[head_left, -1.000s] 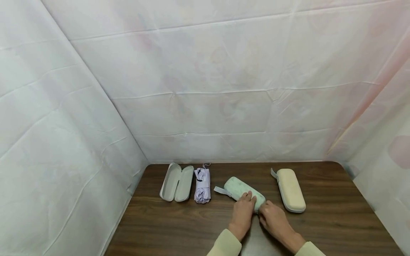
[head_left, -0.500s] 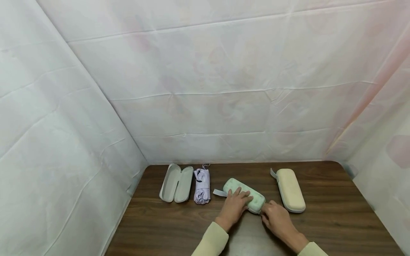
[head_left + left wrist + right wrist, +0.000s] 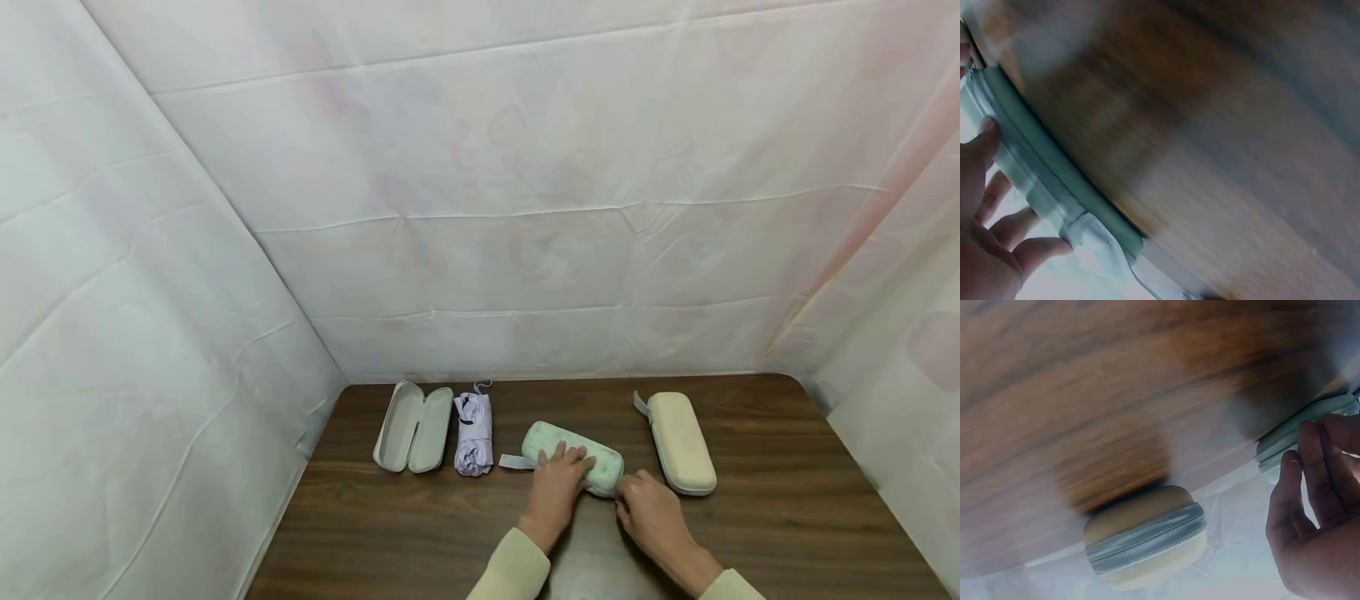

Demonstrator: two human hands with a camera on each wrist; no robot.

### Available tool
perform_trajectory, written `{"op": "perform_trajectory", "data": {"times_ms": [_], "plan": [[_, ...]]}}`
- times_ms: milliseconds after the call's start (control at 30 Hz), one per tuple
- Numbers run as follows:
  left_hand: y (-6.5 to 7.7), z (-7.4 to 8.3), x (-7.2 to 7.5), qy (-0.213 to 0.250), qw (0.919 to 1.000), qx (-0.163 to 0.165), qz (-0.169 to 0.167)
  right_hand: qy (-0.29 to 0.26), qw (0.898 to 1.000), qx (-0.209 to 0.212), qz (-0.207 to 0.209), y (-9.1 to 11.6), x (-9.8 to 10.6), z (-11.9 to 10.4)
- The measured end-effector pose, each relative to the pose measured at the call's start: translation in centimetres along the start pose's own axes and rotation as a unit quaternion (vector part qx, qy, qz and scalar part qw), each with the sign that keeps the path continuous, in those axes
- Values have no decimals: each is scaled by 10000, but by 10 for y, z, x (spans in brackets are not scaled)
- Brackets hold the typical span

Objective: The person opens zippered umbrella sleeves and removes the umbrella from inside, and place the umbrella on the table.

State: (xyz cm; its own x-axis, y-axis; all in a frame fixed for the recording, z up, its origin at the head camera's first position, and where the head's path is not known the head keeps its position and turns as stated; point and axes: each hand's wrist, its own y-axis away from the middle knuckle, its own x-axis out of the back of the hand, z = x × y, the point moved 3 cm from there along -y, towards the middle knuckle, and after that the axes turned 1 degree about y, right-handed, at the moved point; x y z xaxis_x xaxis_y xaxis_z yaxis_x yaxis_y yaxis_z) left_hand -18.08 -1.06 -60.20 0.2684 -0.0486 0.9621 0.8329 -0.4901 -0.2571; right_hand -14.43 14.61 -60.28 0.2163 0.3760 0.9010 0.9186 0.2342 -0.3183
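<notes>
A pale green zippered hard case (image 3: pixel 558 437) lies slantwise on the table, a light strap (image 3: pixel 517 462) at its left end. My left hand (image 3: pixel 557 492) holds it from the near side, with fingers spread over the top. The left wrist view shows the thumb against the grey zipper band (image 3: pixel 1029 165). At the case's right end my right hand (image 3: pixel 652 508) has its fingers curled, thumb and forefinger pinching at the zipper's corner. The zipper pull itself is hidden by the fingertips. In the right wrist view the green case (image 3: pixel 1272 450) appears shut at that end.
Right of the hands lies a cream zippered case (image 3: pixel 681 442) with a grey strap. To the left are a folded lilac umbrella (image 3: pixel 474 433) and an opened grey glasses case (image 3: pixel 415 429). White patterned sheeting (image 3: pixel 480 250) stands behind the brown table (image 3: pixel 787 500).
My left hand has shifted leftward along the green case, its fingers spreading. My right hand has moved slightly right, staying at the case's right end. The case has turned a little.
</notes>
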Motion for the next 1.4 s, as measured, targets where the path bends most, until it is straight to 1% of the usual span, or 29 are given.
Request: {"op": "perform_trajectory", "data": {"times_ms": [200,300,533,633,800,900,967,1033,1100,1133,1200,1333,1400], "plan": [[0,11,0,-258,9988,339,228,5,9999,-143,31,-1,-4,-4],[0,15,-1,-406,9976,450,339,17,9998,-167,47,0,-4,-6],[1,21,-3,-564,9951,636,497,-11,9995,-317,-8,0,-2,-10],[1,24,-2,-628,9934,704,647,-20,9993,-370,-44,-1,-3,-10],[2,26,-1,-672,9900,787,960,-26,9992,-386,66,-1,-6,-13],[2,26,-1,-682,9894,815,991,-47,9991,-402,116,-1,-6,-14],[2,25,-1,-662,9905,804,900,-39,9990,-424,101,-2,-6,-14],[3,24,-2,-635,9925,759,720,-43,9990,-454,34,-2,-6,-13],[5,21,-4,-573,9945,672,571,-29,9988,-484,-30,-2,-6,-12],[6,18,-4,-515,9951,632,554,-19,9988,-496,-29,-2,-6,-11],[9,12,-5,-308,9955,621,649,-20,9988,-483,19,-2,-6,-10],[12,-4,-6,-8,9917,749,1045,-4,9987,-473,169,0,-6,-6],[13,-10,-7,-20,9915,774,1049,-21,9987,-493,135,0,-6,-4]]}}
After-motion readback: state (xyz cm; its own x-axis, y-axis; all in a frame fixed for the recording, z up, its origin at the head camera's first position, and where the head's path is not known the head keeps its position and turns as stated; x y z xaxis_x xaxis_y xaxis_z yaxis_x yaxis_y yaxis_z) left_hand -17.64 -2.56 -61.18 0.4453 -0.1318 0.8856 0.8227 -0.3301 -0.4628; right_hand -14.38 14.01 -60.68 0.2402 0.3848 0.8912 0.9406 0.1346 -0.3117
